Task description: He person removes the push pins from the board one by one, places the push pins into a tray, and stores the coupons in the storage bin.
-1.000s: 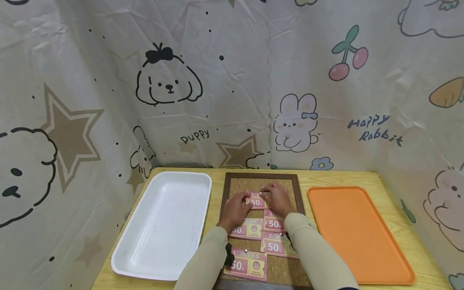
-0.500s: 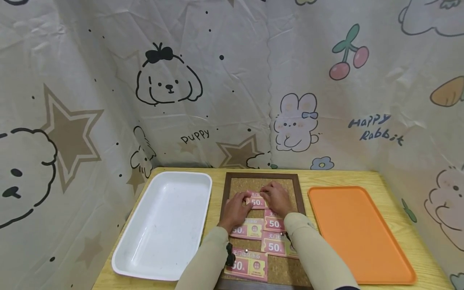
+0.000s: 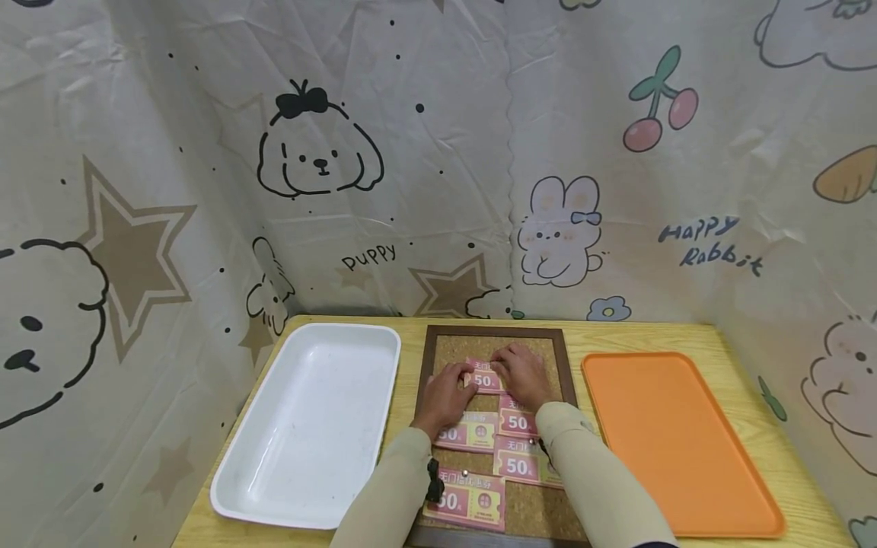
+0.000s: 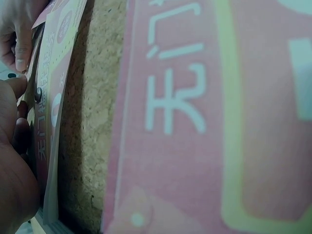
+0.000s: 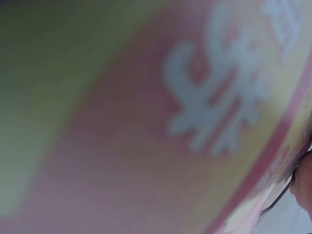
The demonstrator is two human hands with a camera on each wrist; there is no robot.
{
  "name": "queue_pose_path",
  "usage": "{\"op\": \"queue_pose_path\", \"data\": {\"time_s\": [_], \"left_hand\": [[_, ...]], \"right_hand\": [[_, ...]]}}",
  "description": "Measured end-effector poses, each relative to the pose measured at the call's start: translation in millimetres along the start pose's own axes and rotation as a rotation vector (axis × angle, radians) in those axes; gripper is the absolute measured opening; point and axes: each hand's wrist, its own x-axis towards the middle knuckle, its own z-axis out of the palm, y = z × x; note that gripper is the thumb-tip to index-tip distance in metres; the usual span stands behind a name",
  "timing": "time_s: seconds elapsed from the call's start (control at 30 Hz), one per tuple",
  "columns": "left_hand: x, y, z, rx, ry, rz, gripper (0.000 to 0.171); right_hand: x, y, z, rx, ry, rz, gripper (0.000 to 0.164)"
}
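Note:
In the head view my left hand [image 3: 445, 397] grips the left side of a pink coupon [image 3: 483, 382] marked 50, high on the cork board [image 3: 473, 461]. At the coupon's upper right, my right hand [image 3: 524, 374] has its fingers bent over the edge and holds it. A round-headed push pin [image 4: 38, 95] sits in this coupon near its top edge, as the left wrist view shows. Both hands lie close together there, and the undersides of the fingers are hidden. Several similar coupons lie lower on the board; a bottom-left coupon [image 3: 473, 498] also bears a pin.
A white basin [image 3: 322, 426] stands left of the brown-framed board, and an orange tray [image 3: 685, 449] lies on its right. All rest on a wooden table [image 3: 760, 403]. Printed curtains [image 3: 438, 152] rise behind and at both sides.
Both hands stay at the same coupon. Only the right fingers shift very slightly; the pin seen beside them a second ago is now hard to make out in the head view.

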Motion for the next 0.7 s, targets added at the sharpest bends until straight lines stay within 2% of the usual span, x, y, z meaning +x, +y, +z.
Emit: {"op": "queue_pose_path", "data": {"time_s": [0.27, 0.7], "left_hand": [[-0.2, 1.5, 0.3, -0.039, -0.004, -0.031, 0.036], [1.9, 0.9, 3.1, -0.135, 0.033, -0.130, 0.031]], "right_hand": [[-1.7, -0.5, -1.9, 0.013, 0.003, 0.010, 0.014], [-2.2, -1.9, -7.3, 0.068, -0.042, 0.049, 0.016]]}}
